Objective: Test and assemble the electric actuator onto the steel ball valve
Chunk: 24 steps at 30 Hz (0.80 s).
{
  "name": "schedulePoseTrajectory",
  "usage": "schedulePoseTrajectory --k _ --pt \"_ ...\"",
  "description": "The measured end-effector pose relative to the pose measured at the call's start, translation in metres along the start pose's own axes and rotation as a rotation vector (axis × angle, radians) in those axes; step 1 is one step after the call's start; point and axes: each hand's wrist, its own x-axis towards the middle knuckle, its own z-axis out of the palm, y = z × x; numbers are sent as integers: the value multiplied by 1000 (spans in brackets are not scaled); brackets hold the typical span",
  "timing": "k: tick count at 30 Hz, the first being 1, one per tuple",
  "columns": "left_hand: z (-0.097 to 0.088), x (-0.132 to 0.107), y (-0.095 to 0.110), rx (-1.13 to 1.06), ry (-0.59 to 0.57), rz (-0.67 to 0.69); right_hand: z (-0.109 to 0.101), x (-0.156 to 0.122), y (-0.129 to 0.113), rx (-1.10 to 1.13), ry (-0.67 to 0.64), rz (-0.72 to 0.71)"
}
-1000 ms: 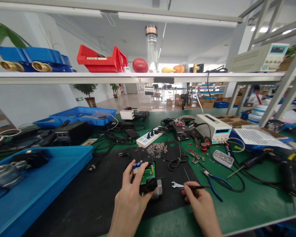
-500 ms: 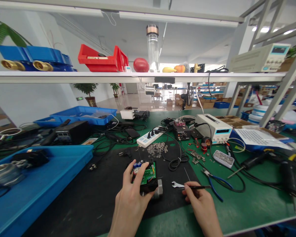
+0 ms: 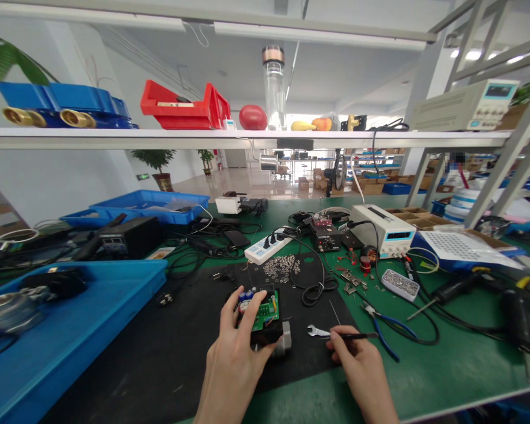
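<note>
My left hand [image 3: 235, 347] grips a black-housed device with an exposed green circuit board [image 3: 265, 312], its fingers over the top and the thumb low on the near side. A grey metal hex fitting [image 3: 285, 338] sticks out at the device's right. My right hand [image 3: 355, 359] is closed in a pinch on slim black tweezers [image 3: 357, 335], held nearly level just above the mat. An open-ended wrench [image 3: 315, 331] lies by the right fingertips; its rear part is hidden, so whether the hand touches it I cannot tell. Behind it lies a thin metal rod [image 3: 334, 312].
Blue-handled pliers [image 3: 382, 330] and a screwdriver-like black tool [image 3: 450, 288] lie at right. Loose nuts [image 3: 282, 268] are scattered beyond the device, near a power strip [image 3: 265, 246]. A white box of small parts [image 3: 400, 284] stands back right. A blue tray [image 3: 128, 288] occupies the left.
</note>
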Motion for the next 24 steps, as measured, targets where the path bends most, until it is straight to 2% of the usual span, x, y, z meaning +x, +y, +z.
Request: schedulePoseTrajectory --k 24 --pt "-2 2 5 -28 -11 -37 -1 1 3 -27 -19 -7"
